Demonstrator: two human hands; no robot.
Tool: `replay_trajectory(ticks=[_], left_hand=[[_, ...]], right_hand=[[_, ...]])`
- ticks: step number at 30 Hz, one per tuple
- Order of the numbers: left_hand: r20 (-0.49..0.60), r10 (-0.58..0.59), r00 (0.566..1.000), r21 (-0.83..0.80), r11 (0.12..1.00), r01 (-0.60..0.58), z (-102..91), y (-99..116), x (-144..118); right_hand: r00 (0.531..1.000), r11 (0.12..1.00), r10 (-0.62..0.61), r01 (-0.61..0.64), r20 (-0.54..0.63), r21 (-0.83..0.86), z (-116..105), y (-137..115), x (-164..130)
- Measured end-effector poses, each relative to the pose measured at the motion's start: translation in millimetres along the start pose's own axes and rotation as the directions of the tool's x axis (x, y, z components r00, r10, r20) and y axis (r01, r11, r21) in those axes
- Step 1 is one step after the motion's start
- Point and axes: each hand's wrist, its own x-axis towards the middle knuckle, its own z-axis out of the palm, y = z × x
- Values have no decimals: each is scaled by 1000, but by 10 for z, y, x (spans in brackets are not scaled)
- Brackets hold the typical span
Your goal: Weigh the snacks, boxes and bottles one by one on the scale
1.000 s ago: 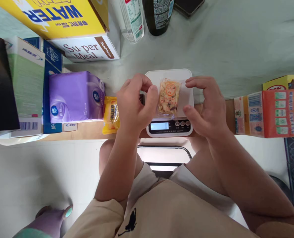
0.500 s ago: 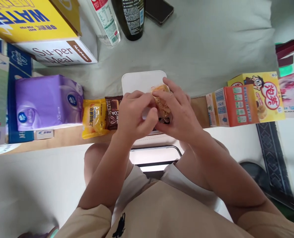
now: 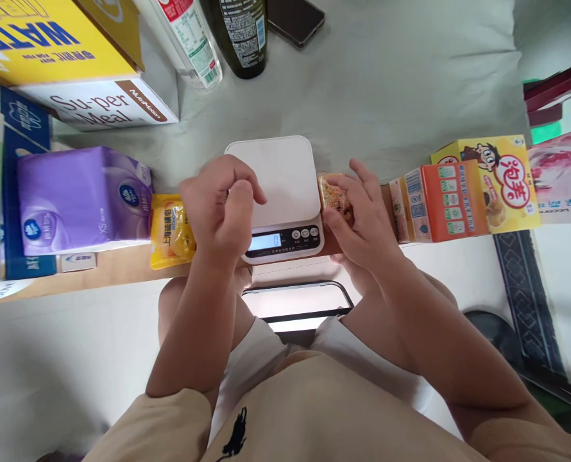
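The left hand [image 3: 221, 205] curls its fingers at the left side of the white scale [image 3: 276, 170]; its palm is hidden, so I can't tell whether it holds anything. The display [image 3: 265, 241] is hard to read. Just right of the scale, near the counter's [image 3: 391, 96] front edge, the right hand [image 3: 357, 212] pinches the snack packet [image 3: 332, 192], partly covering it.

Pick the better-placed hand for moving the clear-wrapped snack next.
Right, I'd say: the right hand reaches over the clear-wrapped snack, beside the right edge of the digital kitchen scale. The left hand is curled at the scale's left side, farther off.
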Motion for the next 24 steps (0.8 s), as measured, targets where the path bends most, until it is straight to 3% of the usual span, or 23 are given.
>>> replay_trajectory(ticks=[3,5,8,10,12,15,18,24], left_hand=[[-71,-46,996,8,999,47,-81,-34,40],[-86,-93,992,95,990,101,-195,-32,87],[79,-209,975,336,926,171,-442,41,179],[263,-378,887,531,825,194,-603,129,236],[409,-538,737,654,736,174,-722,214,271],[525,-636,566,715,690,111,-808,287,259],[530,-681,505,767,639,56,-830,292,195],[473,-758,449,821,564,87,-877,209,93]], right_hand=[[993,1000,-17,15,-120,-19,-34,-24,27],[966,997,-80,76,-246,-26,-48,-52,73],[901,976,-212,213,-380,-39,-2,-148,154],[873,963,-258,266,-413,-40,67,-252,201],[866,954,-268,299,-422,8,145,-364,234],[879,938,-265,330,-397,104,246,-475,250],[897,942,-255,315,-361,117,304,-484,231],[902,950,-225,287,-369,122,338,-439,207]])
